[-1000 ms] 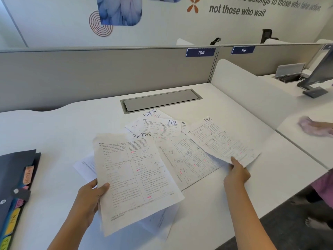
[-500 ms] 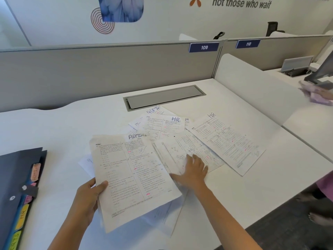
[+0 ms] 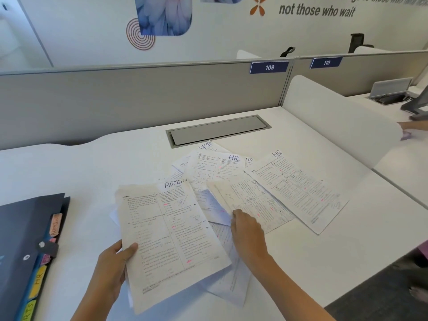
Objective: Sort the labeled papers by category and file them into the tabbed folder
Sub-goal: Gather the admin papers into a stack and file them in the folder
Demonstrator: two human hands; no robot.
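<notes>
Paper is filling both hands. The left hand (image 3: 111, 269) is holding the big ADMIN sheet (image 3: 171, 239) by its left edge, with the thumb curled on top. The right hand (image 3: 247, 235) is pinching the near edge of a printed sheet (image 3: 252, 200) and tipping it up off the pile. The right HR sheet (image 3: 298, 193) is lying flat just beside it, and the back HR sheet (image 3: 217, 166) is peeking out behind. Far left on the white desk (image 3: 92, 167), the dark tabbed folder (image 3: 27, 225) is lying with its coloured tabs showing.

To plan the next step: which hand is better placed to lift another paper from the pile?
Right, I think. The right hand pinches the edge of the middle sheet; the left hand is occupied, gripping the ADMIN paper.
</notes>
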